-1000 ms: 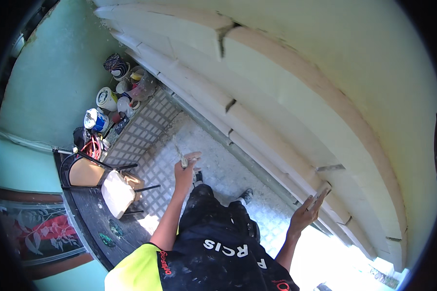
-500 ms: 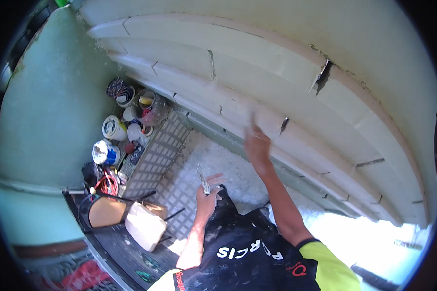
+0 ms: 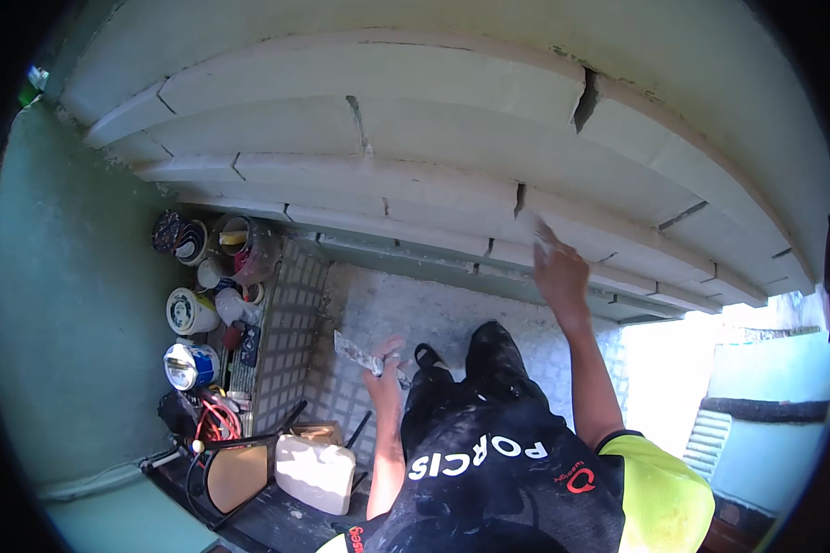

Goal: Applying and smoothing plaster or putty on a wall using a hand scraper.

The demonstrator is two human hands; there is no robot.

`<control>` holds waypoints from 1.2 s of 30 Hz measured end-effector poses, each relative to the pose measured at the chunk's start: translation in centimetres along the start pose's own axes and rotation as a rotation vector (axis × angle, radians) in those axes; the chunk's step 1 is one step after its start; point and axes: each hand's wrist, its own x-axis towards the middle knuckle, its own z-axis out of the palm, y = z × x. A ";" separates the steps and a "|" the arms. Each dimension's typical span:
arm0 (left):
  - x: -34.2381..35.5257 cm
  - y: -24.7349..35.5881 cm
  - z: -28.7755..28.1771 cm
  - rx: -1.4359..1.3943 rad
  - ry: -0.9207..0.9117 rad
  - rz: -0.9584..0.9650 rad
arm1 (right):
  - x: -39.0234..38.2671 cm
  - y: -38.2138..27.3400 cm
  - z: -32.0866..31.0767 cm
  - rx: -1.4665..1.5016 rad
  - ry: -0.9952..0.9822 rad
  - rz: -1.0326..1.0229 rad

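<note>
My left hand (image 3: 385, 376) is closed around a flat putty knife (image 3: 352, 350) smeared with white paste, held low in front of my dark trousers. My right hand (image 3: 563, 275) is raised at the pale wall of stepped white blocks (image 3: 415, 180). Its fingers are closed, and a thin, motion-blurred greyish shape points up from them; I cannot make out what it is. The blurred tip lies just below and right of a dark gap (image 3: 519, 200) between two blocks. A wider, ragged gap (image 3: 586, 101) is higher on the wall.
Several buckets and tubs, among them a white bucket (image 3: 192, 311) and a blue-and-white bucket (image 3: 191, 367), line the left side. Near them are a red cable (image 3: 219, 417), a chair with a tan backrest (image 3: 238, 477) and a pale seat (image 3: 314, 475), and a black tabletop (image 3: 281, 527).
The view has turned, so the wall lies more level. My right hand has shifted right along the wall, near the gap. The putty knife in my left hand now tilts leftward.
</note>
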 end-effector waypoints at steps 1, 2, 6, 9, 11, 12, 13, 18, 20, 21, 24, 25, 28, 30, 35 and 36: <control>0.3 0.1 0.4 -0.026 -0.023 -0.052 | -0.2 1.4 -1.0 -0.048 0.049 0.013; 0.5 0.3 0.8 -0.049 -0.054 -0.106 | -0.6 2.1 -1.7 -0.100 0.098 0.035; 1.6 0.7 2.4 -0.035 -0.166 -0.135 | 0.7 1.7 -2.1 0.197 0.119 0.195; 3.3 1.1 4.0 -0.025 -0.218 -0.137 | -0.4 2.4 5.4 0.233 -0.204 -0.397; 4.1 1.1 3.4 -0.001 -0.219 -0.152 | 0.0 -2.3 1.6 0.407 -0.267 -0.412; 4.5 1.4 3.1 0.004 -0.213 -0.147 | 0.3 -4.3 0.3 0.567 -0.320 -0.397; 4.8 1.8 3.2 -0.001 -0.219 -0.133 | 0.8 -4.9 0.7 0.575 -0.316 -0.403; 6.8 2.6 4.9 0.021 -0.194 -0.073 | 2.7 -6.2 1.3 0.701 -0.399 -0.274; 8.0 3.0 5.3 -0.019 -0.200 -0.114 | 3.3 -6.9 0.5 0.771 -0.491 -0.351; 8.4 3.2 5.4 -0.010 -0.192 -0.103 | 3.8 -7.2 0.4 0.828 -0.229 -0.249; 9.2 3.5 5.6 0.013 -0.200 -0.092 | 5.0 -7.5 1.7 0.816 0.118 0.014; 9.7 3.8 5.6 0.030 -0.173 -0.063 | 5.0 -7.8 2.4 0.784 -0.067 -0.119; 11.1 4.3 5.3 0.031 -0.124 -0.026 | 6.1 -8.0 3.7 0.855 -0.332 -0.487; 12.0 4.7 4.5 0.018 -0.117 -0.028 | 7.0 -9.3 2.5 0.857 -0.098 -0.223; 17.5 4.0 -1.2 0.180 -0.003 0.335 | 7.1 -11.6 3.9 0.742 -0.394 -0.189; 18.9 4.8 -1.6 0.237 0.014 0.477 | 7.3 -12.0 4.0 0.795 -0.447 -0.291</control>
